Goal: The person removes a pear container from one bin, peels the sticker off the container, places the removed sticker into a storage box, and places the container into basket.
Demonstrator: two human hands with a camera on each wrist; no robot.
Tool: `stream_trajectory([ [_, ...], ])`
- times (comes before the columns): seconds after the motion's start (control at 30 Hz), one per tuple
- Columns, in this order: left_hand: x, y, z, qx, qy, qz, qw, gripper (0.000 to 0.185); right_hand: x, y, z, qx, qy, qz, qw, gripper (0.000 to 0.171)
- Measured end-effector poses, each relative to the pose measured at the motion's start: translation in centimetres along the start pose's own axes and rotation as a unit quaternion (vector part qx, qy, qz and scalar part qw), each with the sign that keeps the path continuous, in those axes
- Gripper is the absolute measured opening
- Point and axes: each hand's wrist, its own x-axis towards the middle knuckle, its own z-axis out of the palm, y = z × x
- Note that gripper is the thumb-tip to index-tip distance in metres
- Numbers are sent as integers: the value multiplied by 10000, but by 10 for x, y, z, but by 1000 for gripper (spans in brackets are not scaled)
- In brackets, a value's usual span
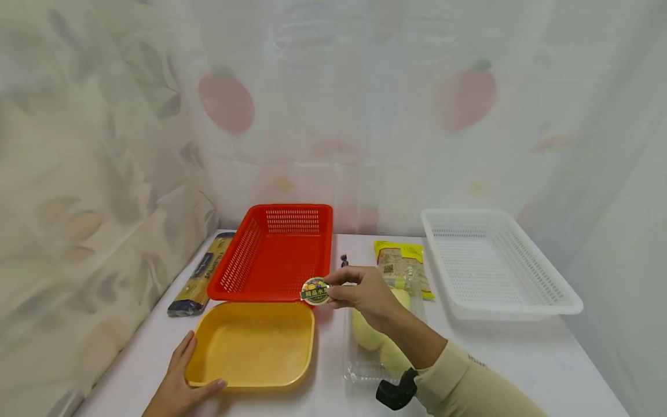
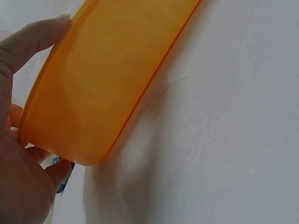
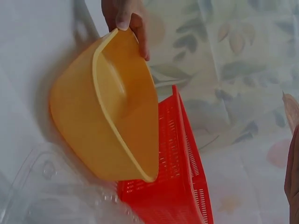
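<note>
My left hand (image 1: 177, 379) grips the left end of an empty yellow plastic basin (image 1: 255, 347). Its thumb lies at the near rim, with the other fingers around the corner, as the left wrist view also shows. Above the basin's far right corner, a round fruit sticker (image 1: 314, 292) with printed lettering is pinched between the thumb and fingers of my right hand (image 1: 370, 295). Below my right forearm lies a clear plastic box (image 1: 359, 370) holding pale yellow, rounded items (image 1: 367, 331). In the right wrist view only part of my right hand (image 3: 293, 163) shows at the edge.
Behind the basin stands a red perforated basket (image 1: 292, 260). A spaghetti pack (image 1: 203, 278) lies to its left. A yellow-topped food packet (image 1: 403, 255) and a small dark item (image 1: 344, 260) lie right of it. A white basket (image 1: 479, 260) stands back right, before a printed curtain (image 1: 365, 116).
</note>
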Motion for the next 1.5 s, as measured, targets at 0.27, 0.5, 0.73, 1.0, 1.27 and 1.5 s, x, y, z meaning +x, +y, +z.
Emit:
stream_trajectory([
  [0.27,0,2,-1,49,-32,-109,9999,123,13,7,19,74,-144,-33,9999,19],
  [0.5,2,1,-2,81,-56,-227,9997,123,24,13,40,216,-175,48,9996,17],
  [0.73,3,2,0,67,-23,-315,9995,124,33,20,59,232,-26,237,9994,16],
  [1.0,3,3,-1,104,-39,-229,9997,123,38,33,73,131,56,351,9993,13],
  [1.27,3,2,2,-5,-10,-273,9996,126,42,48,92,103,167,437,9989,13],
  [1.5,4,0,1,-14,-71,-159,9998,124,45,68,107,151,458,637,9968,13],
])
